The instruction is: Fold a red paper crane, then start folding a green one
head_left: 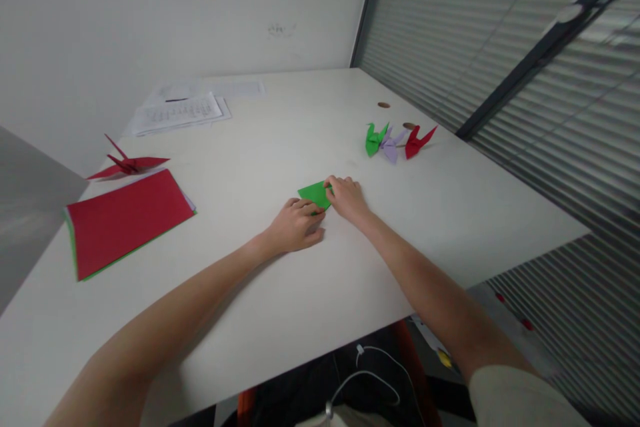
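Green paper (313,193), folded down to a small, flat, pointed piece, lies on the worktop (270,140) under both hands. Left hand (296,225) low along its near edge, fingers close together over the border; right hand (346,197) at its right end, fingers curled narrow, tips on the paper. Pinching or only pressing: cannot tell for either. Progress, as judged: some folds are in, since the piece is much smaller than the stacked sheets; no neck, tail or wings stand out on it. How many folds remain cannot be read from here, the hands covering part of it. Beyond the right hand, three folded pieces grouped close: green figure (372,143), lilac figure (391,148), red figure (413,145), all shaped with raised points, apparently complete. Well off to the left, red paper bird (131,164), wings spread, looks finished too. Just nearer, a paper stack (133,220), red on top, green and pale edges showing beneath; top sheet appears unfolded. Farther back, printed pages (180,113) lie near the wall (200,7).
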`<state>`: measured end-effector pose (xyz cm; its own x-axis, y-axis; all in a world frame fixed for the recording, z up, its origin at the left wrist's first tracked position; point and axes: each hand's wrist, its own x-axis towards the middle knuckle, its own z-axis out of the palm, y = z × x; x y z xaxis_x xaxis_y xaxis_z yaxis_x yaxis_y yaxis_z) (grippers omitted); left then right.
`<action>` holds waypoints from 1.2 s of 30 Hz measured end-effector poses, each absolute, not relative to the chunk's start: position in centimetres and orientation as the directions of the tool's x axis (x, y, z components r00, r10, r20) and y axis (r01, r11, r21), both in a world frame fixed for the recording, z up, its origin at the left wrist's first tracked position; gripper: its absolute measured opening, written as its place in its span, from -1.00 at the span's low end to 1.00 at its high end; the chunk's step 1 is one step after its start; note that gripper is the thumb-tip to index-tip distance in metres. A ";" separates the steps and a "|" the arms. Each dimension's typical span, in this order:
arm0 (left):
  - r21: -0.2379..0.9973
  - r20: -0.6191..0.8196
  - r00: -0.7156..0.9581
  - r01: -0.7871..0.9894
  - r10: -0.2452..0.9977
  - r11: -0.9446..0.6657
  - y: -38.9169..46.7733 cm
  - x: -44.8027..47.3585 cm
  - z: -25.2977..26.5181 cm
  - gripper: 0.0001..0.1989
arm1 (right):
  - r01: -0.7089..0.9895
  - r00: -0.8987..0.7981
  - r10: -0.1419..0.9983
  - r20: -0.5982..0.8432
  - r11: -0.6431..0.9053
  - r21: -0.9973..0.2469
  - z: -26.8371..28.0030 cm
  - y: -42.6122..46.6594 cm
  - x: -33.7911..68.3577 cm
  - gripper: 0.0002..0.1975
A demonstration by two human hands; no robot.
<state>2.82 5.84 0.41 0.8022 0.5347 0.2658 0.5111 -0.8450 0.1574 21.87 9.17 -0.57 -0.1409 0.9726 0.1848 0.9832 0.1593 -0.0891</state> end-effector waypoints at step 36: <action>0.210 0.251 0.802 0.502 0.542 -0.839 5.6 2.8 0.2 -0.51 | 0.898 -0.077 0.988 0.134 0.127 -0.422 0.1 10.0 24.2 -0.75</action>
<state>2.83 5.60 0.19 0.8018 0.5425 0.2506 0.5019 -0.8390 0.2103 24.22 9.97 0.08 -0.0775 0.9880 0.1336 0.8978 0.1274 -0.4216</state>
